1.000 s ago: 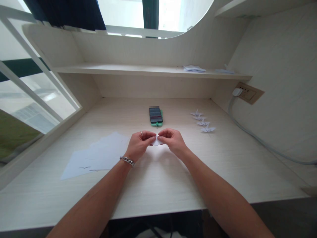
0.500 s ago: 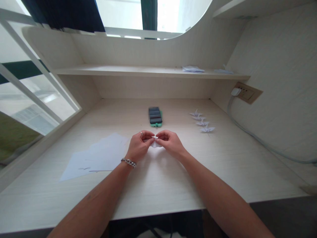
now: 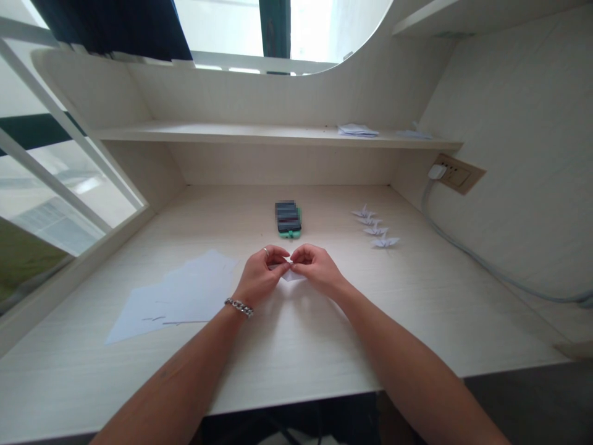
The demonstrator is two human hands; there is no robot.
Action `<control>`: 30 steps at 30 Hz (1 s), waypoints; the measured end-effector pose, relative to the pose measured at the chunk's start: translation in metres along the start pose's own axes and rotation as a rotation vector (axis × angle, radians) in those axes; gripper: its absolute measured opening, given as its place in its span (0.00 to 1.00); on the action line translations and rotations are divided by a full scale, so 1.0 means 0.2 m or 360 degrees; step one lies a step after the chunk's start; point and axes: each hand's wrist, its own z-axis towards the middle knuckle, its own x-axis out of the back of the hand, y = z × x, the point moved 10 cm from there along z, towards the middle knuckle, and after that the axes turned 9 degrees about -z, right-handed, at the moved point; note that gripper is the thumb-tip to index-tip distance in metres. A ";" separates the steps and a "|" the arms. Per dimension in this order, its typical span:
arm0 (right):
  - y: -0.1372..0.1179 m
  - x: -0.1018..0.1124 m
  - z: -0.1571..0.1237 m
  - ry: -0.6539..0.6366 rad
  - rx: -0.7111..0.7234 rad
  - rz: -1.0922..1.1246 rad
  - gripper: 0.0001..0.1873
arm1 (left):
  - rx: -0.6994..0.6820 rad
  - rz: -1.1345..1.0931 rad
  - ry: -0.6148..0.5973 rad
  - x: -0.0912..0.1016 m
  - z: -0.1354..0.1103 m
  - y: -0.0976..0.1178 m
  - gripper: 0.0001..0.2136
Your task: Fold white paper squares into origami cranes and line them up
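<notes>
A small folded piece of white paper [image 3: 293, 276] is pinched between my two hands just above the desk. My left hand [image 3: 263, 272], with a ring and a chain bracelet, grips its left side between thumb and fingers. From the right, my right hand [image 3: 317, 267] pinches it too, and the thumbs nearly meet at its top. Fingers cover much of the paper, so its exact fold cannot be made out. Beyond the hands lies a dark phone-like device [image 3: 288, 217] with a green edge, partly pixelated.
Several folded paper cranes [image 3: 385, 242] stand in a row at the right. White paper sheets [image 3: 185, 290] lie on the desk at the left. More folded paper [image 3: 357, 130] rests on the shelf [image 3: 231, 134]. A cable [image 3: 472, 252] runs from the wall socket [image 3: 462, 174].
The thumbs have shifted slightly on the paper, and its white top between the fingertips is now more covered. Both hands keep hold of it. The view has moved slightly.
</notes>
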 end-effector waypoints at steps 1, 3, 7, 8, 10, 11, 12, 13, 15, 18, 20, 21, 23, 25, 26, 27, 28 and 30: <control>0.00 0.00 0.00 0.0006 -0.0010 0.0031 0.08 | 0.0008 -0.0010 0.0015 0.01 0.00 0.00 0.09; -0.01 0.01 0.00 -0.0001 -0.0026 0.0052 0.08 | 0.0017 -0.0024 0.0047 0.02 0.00 0.00 0.09; 0.00 0.00 0.01 -0.0045 -0.0051 0.0087 0.10 | 0.0020 -0.0065 0.0081 0.03 0.01 -0.01 0.10; 0.00 0.00 0.01 -0.0049 -0.0054 0.0100 0.11 | 0.0019 -0.0072 0.0086 0.04 0.01 -0.02 0.10; 0.01 0.00 0.01 -0.0047 -0.0039 0.0085 0.12 | 0.0015 -0.0058 0.0063 0.03 0.01 -0.02 0.10; 0.01 0.00 0.01 -0.0047 -0.0021 0.0058 0.12 | 0.0012 -0.0037 0.0026 0.02 0.01 -0.02 0.10; 0.01 0.00 0.01 -0.0052 0.0001 0.0022 0.12 | 0.0011 -0.0014 -0.0023 0.01 0.01 -0.02 0.09; 0.01 0.00 0.00 -0.0068 0.0017 -0.0020 0.11 | 0.0010 0.0008 -0.0074 -0.01 0.01 -0.02 0.09; 0.01 -0.01 0.00 -0.0127 0.0025 -0.0091 0.12 | 0.0019 0.0027 -0.0160 -0.03 0.01 -0.03 0.08; 0.01 -0.03 0.00 -0.0196 0.0017 -0.0113 0.12 | 0.0078 -0.0034 -0.0204 -0.03 0.01 -0.03 0.08; 0.01 -0.02 0.00 -0.0199 0.0016 -0.0079 0.12 | 0.0152 -0.0109 -0.0203 -0.02 0.01 -0.04 0.09; 0.01 -0.01 0.01 -0.0191 0.0016 -0.0061 0.12 | 0.0187 -0.0145 -0.0196 -0.01 0.01 -0.04 0.09; 0.02 0.00 0.02 -0.0169 0.0019 -0.0045 0.12 | 0.0227 -0.0180 -0.0176 -0.01 0.01 -0.03 0.10; 0.02 0.01 0.03 -0.0138 0.0030 -0.0056 0.11 | 0.0215 -0.0167 -0.0137 0.00 0.01 -0.02 0.09; 0.02 0.02 0.03 -0.0120 0.0037 -0.0065 0.11 | 0.0204 -0.0152 -0.0123 0.01 0.01 -0.02 0.09; 0.02 0.03 0.03 -0.0106 0.0044 -0.0073 0.11 | 0.0193 -0.0137 -0.0119 0.01 0.01 -0.02 0.09; 0.02 0.03 0.03 -0.0095 0.0048 -0.0085 0.11 | 0.0178 -0.0121 -0.0121 0.00 0.01 -0.02 0.08; 0.01 0.03 0.02 -0.0081 0.0057 -0.0149 0.11 | 0.0127 -0.0069 -0.0133 -0.01 0.01 -0.02 0.08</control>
